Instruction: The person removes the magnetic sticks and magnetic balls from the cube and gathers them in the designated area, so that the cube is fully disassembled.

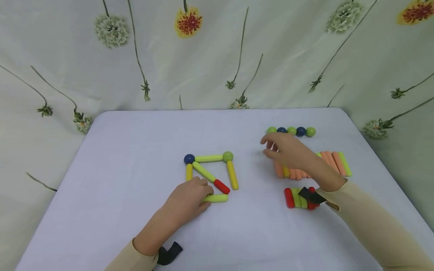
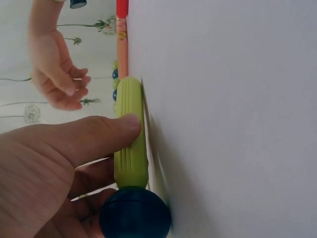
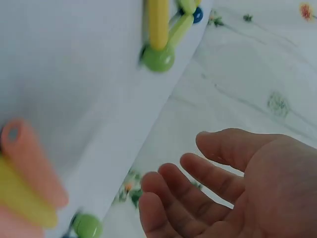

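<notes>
My left hand [image 1: 190, 199] holds a light green rod [image 2: 130, 134] low over the table, the thumb lying along its ribbed side. A dark blue ball [image 2: 134, 214] sits at the rod's near end, beside the fingers. This rod forms the near side of a frame of rods, with a blue ball [image 1: 189, 159] and a green ball [image 1: 228, 156] at its far corners. A green rod and a red rod [image 1: 222, 186] run diagonally inside it. Above the orange rods [image 1: 278, 170] hovers my right hand [image 1: 288, 150], fingers loosely bent, holding nothing.
Behind the right hand stands a row of green and blue balls [image 1: 301, 131]. Short red and green rods [image 1: 297, 198] lie nearer, partly under the black wrist strap [image 1: 310, 195]. A flowered cloth [image 1: 210, 56] hangs beyond the white table [image 1: 101, 180].
</notes>
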Tool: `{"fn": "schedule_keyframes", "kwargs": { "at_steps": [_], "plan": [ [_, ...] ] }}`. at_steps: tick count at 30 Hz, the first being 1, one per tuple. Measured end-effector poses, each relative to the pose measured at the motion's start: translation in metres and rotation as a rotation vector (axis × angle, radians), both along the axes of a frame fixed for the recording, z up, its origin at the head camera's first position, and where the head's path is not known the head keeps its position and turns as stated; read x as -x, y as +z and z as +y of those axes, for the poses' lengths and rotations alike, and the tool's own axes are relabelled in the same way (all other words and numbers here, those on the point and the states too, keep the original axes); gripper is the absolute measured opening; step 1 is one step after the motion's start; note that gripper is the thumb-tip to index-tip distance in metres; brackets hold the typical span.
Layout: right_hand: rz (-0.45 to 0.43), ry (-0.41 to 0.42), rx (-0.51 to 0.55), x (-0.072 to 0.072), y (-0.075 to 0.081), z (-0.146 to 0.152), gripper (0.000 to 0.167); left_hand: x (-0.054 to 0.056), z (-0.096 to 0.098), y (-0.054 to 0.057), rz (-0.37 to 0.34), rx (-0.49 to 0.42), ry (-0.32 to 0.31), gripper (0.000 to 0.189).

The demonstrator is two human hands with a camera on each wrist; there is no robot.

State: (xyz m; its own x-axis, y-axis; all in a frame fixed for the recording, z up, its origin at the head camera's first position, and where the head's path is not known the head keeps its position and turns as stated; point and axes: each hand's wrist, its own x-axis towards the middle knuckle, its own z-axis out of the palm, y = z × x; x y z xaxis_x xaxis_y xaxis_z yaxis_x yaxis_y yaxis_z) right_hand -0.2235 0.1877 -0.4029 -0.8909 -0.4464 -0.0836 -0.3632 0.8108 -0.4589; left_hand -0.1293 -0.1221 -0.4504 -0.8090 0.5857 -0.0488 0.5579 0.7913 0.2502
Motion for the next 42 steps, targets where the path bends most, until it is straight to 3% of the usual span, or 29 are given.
{"fn": "schedule_keyframes", "kwargs": {
  "at_steps": [4,8,13,17,25,36,39,42],
  "plan": [
    [-0.086,0.066,-0.001,-0.01,-0.015,-0.048,0.028,0.002,0.0,0.0,0.002,0.008,0.009,0.021],
    [-0.127,0.007,-0.025,-0.018,-0.035,-0.083,0.034,0.002,0.001,-0.002,-0.009,0.0,0.018,0.021],
    [-0.093,-0.09,-0.06,-0.028,-0.05,-0.099,0.036,0.001,0.004,-0.005,-0.01,-0.024,-0.005,0.021],
    [-0.101,-0.103,-0.068,-0.031,-0.052,-0.101,0.035,0.001,0.006,-0.006,-0.005,-0.017,-0.003,0.021],
    [-0.106,-0.083,-0.007,-0.038,-0.055,-0.09,0.042,0.0,0.006,-0.004,0.01,0.013,-0.002,0.021],
    [-0.003,-0.099,0.062,-0.046,-0.031,-0.038,0.046,-0.003,0.002,0.0,0.03,0.018,0.0,0.023],
    [0.015,-0.129,0.084,-0.046,-0.026,-0.015,0.047,-0.003,0.001,0.001,0.041,0.028,-0.001,0.024],
    [0.0,-0.212,0.094,-0.047,-0.022,0.009,0.051,-0.003,-0.001,0.002,0.05,0.039,0.004,0.025]
  ]
}}
